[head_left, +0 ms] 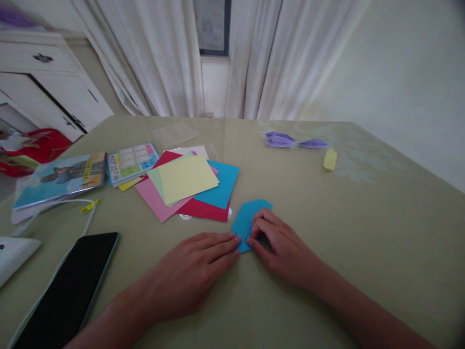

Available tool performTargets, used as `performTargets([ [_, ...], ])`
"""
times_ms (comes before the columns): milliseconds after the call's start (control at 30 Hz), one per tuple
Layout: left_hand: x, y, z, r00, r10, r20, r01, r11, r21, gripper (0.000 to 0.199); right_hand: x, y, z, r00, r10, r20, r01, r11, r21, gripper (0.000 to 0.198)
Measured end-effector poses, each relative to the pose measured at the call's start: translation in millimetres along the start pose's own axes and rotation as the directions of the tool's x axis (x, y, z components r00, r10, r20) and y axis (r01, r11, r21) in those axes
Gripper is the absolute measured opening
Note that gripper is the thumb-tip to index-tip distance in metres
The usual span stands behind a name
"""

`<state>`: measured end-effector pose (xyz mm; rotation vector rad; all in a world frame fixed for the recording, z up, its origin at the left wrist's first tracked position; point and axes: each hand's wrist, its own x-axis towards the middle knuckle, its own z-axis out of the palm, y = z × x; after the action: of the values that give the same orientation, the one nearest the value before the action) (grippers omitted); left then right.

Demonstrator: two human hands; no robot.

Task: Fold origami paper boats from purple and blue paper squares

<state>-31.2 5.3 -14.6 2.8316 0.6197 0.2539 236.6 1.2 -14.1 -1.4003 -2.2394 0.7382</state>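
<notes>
A folded piece of blue paper (246, 217) lies flat on the table in front of me, with angled edges at its far end. My left hand (203, 264) lies flat with its fingers stretched out, the fingertips pressing on the paper's near left edge. Over the paper's right side, my right hand (278, 240) has thumb and index finger curled together in a pinch at the paper. Part of the paper's right side is hidden beneath that hand.
Beyond my left hand lies a fanned pile of coloured paper (189, 179). Purple folded paper pieces (279, 140) and a small yellow folded piece (330, 160) lie far right. At left are a phone (69, 291), a white cable (89, 220) and books (61, 179).
</notes>
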Motion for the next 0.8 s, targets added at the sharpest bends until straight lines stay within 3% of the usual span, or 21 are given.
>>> performTargets([
  [500,3,10,10,0.999,-0.055,-0.003,0.055,0.995,0.088,0.07,0,3,2,1.0,-0.021,-0.007,0.021,0.999,0.026,0.016],
  [800,5,15,10,0.998,-0.063,-0.019,0.065,0.993,0.1,0.066,-1,14,-20,0.998,0.059,-0.031,-0.054,0.988,0.142,0.012],
])
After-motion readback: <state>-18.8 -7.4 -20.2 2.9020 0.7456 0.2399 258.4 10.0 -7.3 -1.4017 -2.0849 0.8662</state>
